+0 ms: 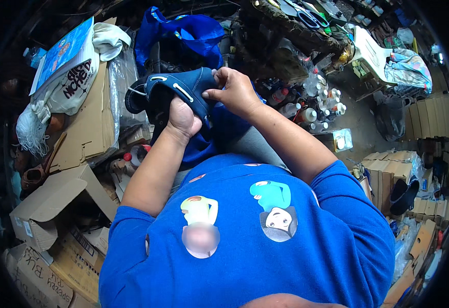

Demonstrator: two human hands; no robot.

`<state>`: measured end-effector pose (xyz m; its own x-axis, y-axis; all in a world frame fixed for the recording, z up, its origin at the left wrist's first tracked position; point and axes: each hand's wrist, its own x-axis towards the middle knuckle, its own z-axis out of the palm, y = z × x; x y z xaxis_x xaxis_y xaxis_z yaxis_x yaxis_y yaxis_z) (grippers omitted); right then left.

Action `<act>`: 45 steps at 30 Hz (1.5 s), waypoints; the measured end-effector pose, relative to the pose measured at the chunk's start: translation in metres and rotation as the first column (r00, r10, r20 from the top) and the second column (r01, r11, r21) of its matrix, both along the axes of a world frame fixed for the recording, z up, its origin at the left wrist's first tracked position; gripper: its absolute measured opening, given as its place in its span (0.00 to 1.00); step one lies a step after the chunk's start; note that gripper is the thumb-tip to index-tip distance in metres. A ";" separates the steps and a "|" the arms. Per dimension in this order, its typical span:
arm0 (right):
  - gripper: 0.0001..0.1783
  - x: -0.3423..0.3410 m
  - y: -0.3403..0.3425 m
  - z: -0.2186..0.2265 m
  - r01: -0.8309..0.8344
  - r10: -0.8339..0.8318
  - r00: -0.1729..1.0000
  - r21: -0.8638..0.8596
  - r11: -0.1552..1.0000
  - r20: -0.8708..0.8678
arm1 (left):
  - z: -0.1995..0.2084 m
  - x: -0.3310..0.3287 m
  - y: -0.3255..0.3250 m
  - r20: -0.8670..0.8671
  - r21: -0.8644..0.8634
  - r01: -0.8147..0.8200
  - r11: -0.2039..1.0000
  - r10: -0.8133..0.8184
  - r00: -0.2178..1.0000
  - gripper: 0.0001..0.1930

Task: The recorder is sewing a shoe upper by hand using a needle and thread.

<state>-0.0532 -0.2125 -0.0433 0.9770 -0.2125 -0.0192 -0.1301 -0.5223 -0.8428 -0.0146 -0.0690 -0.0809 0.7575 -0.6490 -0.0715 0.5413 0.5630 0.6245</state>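
Observation:
A dark blue shoe upper (188, 84) with white lace and pale stitching is held up in front of my lap. My left hand (182, 117) supports it from below, its fingers reaching up inside and mostly hidden by the material. At the right end of the upper, my right hand (237, 92) pinches the edge between thumb and curled fingers. No sole shows on the piece from here. Behind it lies a shiny blue bag or cloth (188, 33).
Flattened cardboard (88, 123) with a white cloth bag and a blue-covered book lies at left, above an open carton (50, 205). Several bottles (311, 110) stand at right, near a white plastic chair (371, 51). Scissors (309, 18) rest on a cluttered bench. Stacked boxes (388, 172) are at lower right.

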 end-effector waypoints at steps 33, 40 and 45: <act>0.12 -0.002 -0.020 -0.004 -0.172 0.151 0.984 0.282 0.944 0.096 | -0.009 0.002 -0.007 -0.067 -0.187 -0.136 0.973 0.125 0.990 0.24; 0.12 -0.012 -0.047 0.023 -0.486 0.514 0.858 0.308 0.818 -0.012 | -0.011 0.009 0.024 0.305 0.209 0.156 0.965 -0.216 0.928 0.22; 0.13 -0.013 -0.053 0.023 -0.510 0.554 0.831 0.337 0.791 -0.042 | -0.003 -0.005 0.027 0.023 -0.031 0.286 0.958 -0.286 0.958 0.19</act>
